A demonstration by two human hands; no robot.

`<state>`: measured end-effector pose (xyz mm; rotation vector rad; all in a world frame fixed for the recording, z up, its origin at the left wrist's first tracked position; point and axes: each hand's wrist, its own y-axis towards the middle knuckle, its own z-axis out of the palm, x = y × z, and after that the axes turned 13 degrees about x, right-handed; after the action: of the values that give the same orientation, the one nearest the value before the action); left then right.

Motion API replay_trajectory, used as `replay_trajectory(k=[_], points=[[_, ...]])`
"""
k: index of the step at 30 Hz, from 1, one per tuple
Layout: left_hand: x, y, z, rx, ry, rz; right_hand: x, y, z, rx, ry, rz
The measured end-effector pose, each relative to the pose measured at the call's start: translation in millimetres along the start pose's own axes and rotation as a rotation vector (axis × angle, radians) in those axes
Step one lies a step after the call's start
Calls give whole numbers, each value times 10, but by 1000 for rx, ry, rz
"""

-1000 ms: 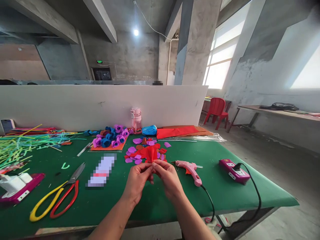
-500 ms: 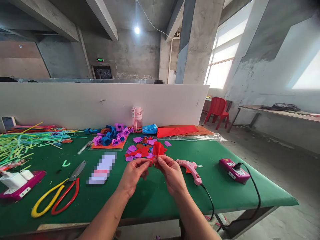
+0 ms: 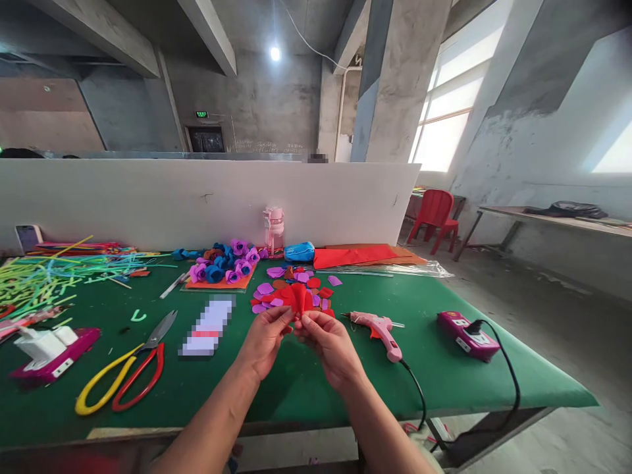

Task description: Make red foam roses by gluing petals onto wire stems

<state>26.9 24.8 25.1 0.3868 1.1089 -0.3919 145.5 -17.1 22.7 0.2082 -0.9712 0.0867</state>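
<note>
Above the green table, my left hand (image 3: 264, 342) and my right hand (image 3: 330, 343) meet fingertip to fingertip. Both are closed in a pinch at the lower end of a red petal (image 3: 299, 297), which fans out upward from the fingers. Its pinched base is partly hidden by my thumbs. Just behind it lies a pile of loose purple, red and brown petals (image 3: 264, 288). A pink glue gun (image 3: 380, 328) rests to the right of my right hand, its nozzle toward my hand.
Scissors (image 3: 138, 365) with yellow and red handles lie at left, near a power strip (image 3: 56, 359). Finished purple and blue flowers (image 3: 217, 270) sit behind. Another power strip (image 3: 467, 337) stands at right. A pink bottle (image 3: 274, 230) is before the white partition (image 3: 207, 191).
My left fingers have moved in to the red petal beside my right ones. The petal sits lower and looks more spread. The view has shifted slightly.
</note>
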Motion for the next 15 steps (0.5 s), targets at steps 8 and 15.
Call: replay_trajectory(k=[8, 15], points=[[-17, -8, -3, 8, -58, 19, -19, 5, 4, -2, 20, 12], [-41, -30, 37, 53, -109, 16, -22, 0, -9, 22, 11, 20]])
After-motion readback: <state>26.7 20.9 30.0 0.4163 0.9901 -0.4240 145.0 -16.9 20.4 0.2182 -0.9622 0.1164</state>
